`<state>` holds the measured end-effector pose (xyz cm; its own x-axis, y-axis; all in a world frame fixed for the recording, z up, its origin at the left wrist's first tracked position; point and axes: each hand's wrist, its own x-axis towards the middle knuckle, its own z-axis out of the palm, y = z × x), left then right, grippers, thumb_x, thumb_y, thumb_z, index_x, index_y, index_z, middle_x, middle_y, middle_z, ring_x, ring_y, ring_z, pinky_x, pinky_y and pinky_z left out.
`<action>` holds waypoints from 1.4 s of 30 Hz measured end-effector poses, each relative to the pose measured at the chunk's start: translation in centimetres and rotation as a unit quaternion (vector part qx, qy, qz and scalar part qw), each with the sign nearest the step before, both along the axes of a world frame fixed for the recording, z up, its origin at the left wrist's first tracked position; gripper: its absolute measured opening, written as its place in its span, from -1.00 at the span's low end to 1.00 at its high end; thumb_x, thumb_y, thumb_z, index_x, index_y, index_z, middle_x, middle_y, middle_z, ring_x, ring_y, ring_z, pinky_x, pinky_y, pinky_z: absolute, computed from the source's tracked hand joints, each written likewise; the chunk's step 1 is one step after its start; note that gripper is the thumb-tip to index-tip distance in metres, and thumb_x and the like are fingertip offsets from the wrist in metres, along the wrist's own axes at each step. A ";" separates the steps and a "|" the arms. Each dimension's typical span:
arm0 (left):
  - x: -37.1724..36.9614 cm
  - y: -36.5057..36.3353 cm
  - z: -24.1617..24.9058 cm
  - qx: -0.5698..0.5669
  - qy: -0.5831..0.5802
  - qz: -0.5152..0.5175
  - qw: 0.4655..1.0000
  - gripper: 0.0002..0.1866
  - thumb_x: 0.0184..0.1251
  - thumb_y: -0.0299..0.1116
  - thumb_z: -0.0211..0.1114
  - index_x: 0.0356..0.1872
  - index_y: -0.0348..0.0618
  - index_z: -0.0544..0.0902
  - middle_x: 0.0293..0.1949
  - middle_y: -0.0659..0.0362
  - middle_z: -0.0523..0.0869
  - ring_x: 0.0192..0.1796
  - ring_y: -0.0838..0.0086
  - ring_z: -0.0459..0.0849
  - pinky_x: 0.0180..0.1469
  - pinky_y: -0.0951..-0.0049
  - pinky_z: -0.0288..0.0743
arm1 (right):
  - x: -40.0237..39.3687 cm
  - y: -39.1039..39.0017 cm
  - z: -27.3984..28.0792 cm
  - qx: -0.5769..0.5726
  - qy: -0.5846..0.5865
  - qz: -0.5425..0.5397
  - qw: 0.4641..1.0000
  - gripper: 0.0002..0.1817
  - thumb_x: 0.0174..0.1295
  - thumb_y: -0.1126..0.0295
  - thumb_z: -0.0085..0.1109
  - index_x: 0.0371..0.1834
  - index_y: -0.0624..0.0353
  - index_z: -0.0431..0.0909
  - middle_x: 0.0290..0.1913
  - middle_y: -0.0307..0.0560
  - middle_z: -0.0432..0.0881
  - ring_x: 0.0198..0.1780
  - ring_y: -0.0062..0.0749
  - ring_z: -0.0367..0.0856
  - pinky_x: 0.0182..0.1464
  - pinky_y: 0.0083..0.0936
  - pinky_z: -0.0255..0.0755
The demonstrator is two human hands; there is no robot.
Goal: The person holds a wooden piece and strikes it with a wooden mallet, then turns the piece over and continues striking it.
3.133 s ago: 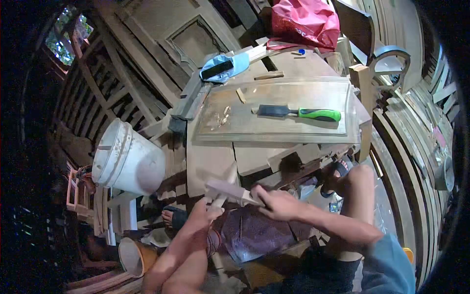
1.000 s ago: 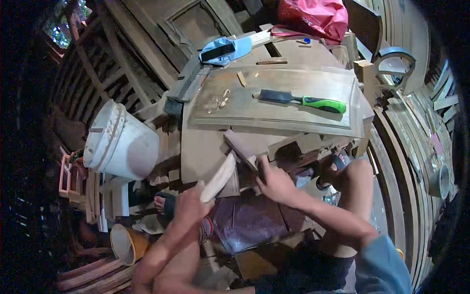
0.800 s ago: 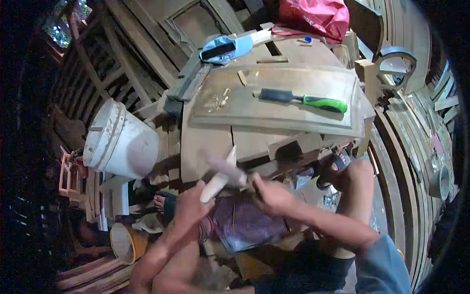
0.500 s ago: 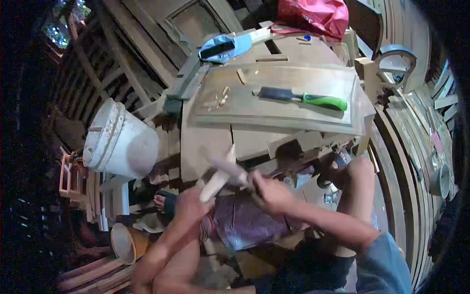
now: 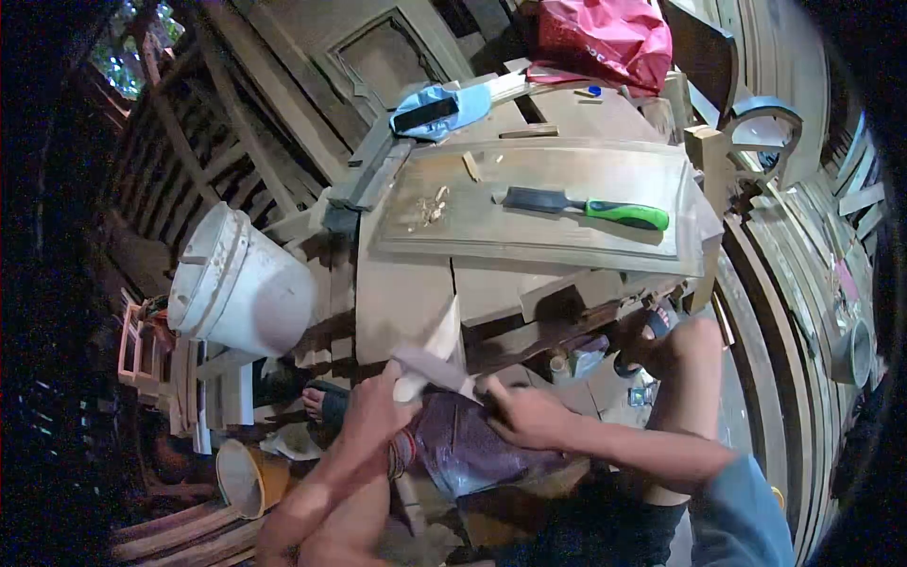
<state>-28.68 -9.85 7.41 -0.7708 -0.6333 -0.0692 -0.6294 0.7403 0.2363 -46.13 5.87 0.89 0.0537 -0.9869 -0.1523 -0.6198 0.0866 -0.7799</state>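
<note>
My left hand (image 5: 376, 395) is closed around the lower end of a pale, pointed piece of wood (image 5: 442, 338), which tilts up toward the table. In my right hand (image 5: 527, 414) is a knife, its handle mostly hidden by the fingers. The broad knife blade (image 5: 433, 369) points left and lies across the wood, close to my left hand; it is slightly blurred. Beyond both hands, a chisel with a green handle (image 5: 625, 214) rests on a panelled wooden board (image 5: 567, 248). Wood shavings (image 5: 433, 208) and a small stick (image 5: 470, 167) lie on that board too.
A white bucket (image 5: 255, 288) stands at the left, with a smaller yellow bucket (image 5: 255, 477) below it. At the table's far end are a blue cap (image 5: 458, 109) and a red bag (image 5: 605, 42). Stacked planks (image 5: 770, 312) line the right side. Dark purple cloth (image 5: 477, 444) lies beneath my hands.
The knife blade has moved down along the wood, toward my left hand. My right hand is slightly lower. The whole view has shifted a little downward in the frame.
</note>
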 end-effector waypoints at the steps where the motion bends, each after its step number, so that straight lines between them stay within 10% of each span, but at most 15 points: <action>1: 0.3 -0.1 -0.7 -0.008 -0.005 0.017 1.000 -0.60 -0.10 -0.23 0.38 -0.28 -0.21 0.44 -0.47 -0.18 0.61 -0.31 -0.08 0.61 -0.27 0.06 0.49 | -0.3 -0.4 -0.9 -0.061 0.040 -0.029 0.997 -0.51 0.12 0.30 0.05 0.04 0.24 0.10 -0.32 0.34 0.51 -0.27 0.16 0.53 -0.26 -0.06 0.37; 6: -0.2 0.3 -0.1 0.014 -0.020 0.040 0.999 -0.59 -0.11 -0.24 0.39 -0.29 -0.20 0.43 -0.46 -0.16 0.62 -0.29 -0.08 0.61 -0.26 0.06 0.49 | -2.1 -2.5 -1.1 -0.037 0.020 -0.155 0.987 -0.43 0.13 0.28 0.09 0.10 0.25 0.03 -0.39 0.31 0.52 -0.28 0.17 0.53 -0.28 -0.06 0.38; 10: 0.1 -0.1 -0.3 0.015 -0.003 0.010 1.000 -0.58 -0.11 -0.27 0.40 -0.27 -0.23 0.43 -0.44 -0.19 0.62 -0.29 -0.08 0.61 -0.26 0.07 0.49 | 0.2 -0.8 -2.0 -0.032 0.055 -0.008 0.998 -0.47 0.14 0.30 0.07 0.09 0.20 0.05 -0.46 0.29 0.52 -0.31 0.18 0.53 -0.36 -0.08 0.38; 14: -0.1 0.6 -0.4 0.021 -0.004 0.042 0.999 -0.58 -0.10 -0.26 0.41 -0.27 -0.23 0.44 -0.43 -0.18 0.62 -0.30 -0.08 0.61 -0.27 0.07 0.48 | -2.4 -3.0 -1.1 -0.109 0.050 -0.175 0.977 -0.37 0.14 0.29 0.03 0.19 0.34 -0.01 -0.40 0.24 0.54 -0.37 0.17 0.54 -0.35 -0.04 0.44; 18: -0.2 -0.3 -0.1 0.022 -0.034 0.042 0.998 -0.57 -0.12 -0.24 0.41 -0.28 -0.22 0.43 -0.46 -0.19 0.61 -0.30 -0.09 0.61 -0.28 0.06 0.48 | 0.7 -0.4 -1.4 -0.093 0.036 -0.024 0.995 -0.48 0.13 0.30 0.07 0.06 0.25 0.07 -0.52 0.21 0.50 -0.43 0.17 0.53 -0.41 -0.07 0.39; 22: 0.4 0.2 -1.3 0.031 -0.001 0.050 0.998 -0.54 -0.13 -0.22 0.42 -0.24 -0.21 0.43 -0.43 -0.17 0.62 -0.30 -0.08 0.61 -0.27 0.05 0.48 | -2.5 -3.1 -1.1 -0.116 0.017 -0.201 0.973 -0.52 0.16 0.30 0.05 0.03 0.24 0.07 -0.49 0.28 0.53 -0.42 0.22 0.54 -0.38 -0.04 0.43; 27: 0.1 -0.4 -0.6 0.034 -0.008 0.037 0.999 -0.55 -0.13 -0.23 0.42 -0.24 -0.20 0.45 -0.41 -0.19 0.62 -0.29 -0.09 0.61 -0.26 0.05 0.48 | 0.0 -0.1 -0.7 -0.078 0.014 0.002 0.997 -0.42 0.14 0.26 0.06 0.13 0.28 0.05 -0.48 0.26 0.54 -0.41 0.20 0.54 -0.38 -0.05 0.43; 31: 0.2 0.5 -0.7 0.037 -0.002 0.047 0.998 -0.59 -0.11 -0.25 0.41 -0.25 -0.19 0.46 -0.42 -0.15 0.63 -0.29 -0.06 0.62 -0.27 0.10 0.48 | -2.1 -2.7 -1.5 -0.092 0.030 -0.185 0.978 -0.40 0.12 0.29 0.07 0.16 0.28 0.05 -0.44 0.28 0.55 -0.36 0.19 0.56 -0.37 -0.02 0.43; 36: 0.1 0.0 -0.8 0.048 0.016 0.038 0.998 -0.57 -0.11 -0.21 0.44 -0.25 -0.17 0.46 -0.42 -0.10 0.64 -0.31 -0.02 0.63 -0.26 0.15 0.50 | 0.7 -0.2 -1.7 -0.060 0.025 -0.021 0.998 -0.35 0.06 0.37 0.07 0.21 0.29 0.01 -0.41 0.27 0.56 -0.41 0.14 0.58 -0.40 -0.04 0.44; 42: -0.4 0.6 -0.3 0.049 0.019 0.065 0.997 -0.60 -0.10 -0.24 0.39 -0.30 -0.22 0.44 -0.44 -0.19 0.62 -0.28 -0.08 0.61 -0.27 0.07 0.47 | -0.4 -1.6 -2.7 -0.152 0.032 -0.173 0.973 -0.41 0.11 0.29 0.08 0.15 0.29 0.07 -0.43 0.18 0.55 -0.44 0.12 0.55 -0.43 -0.04 0.43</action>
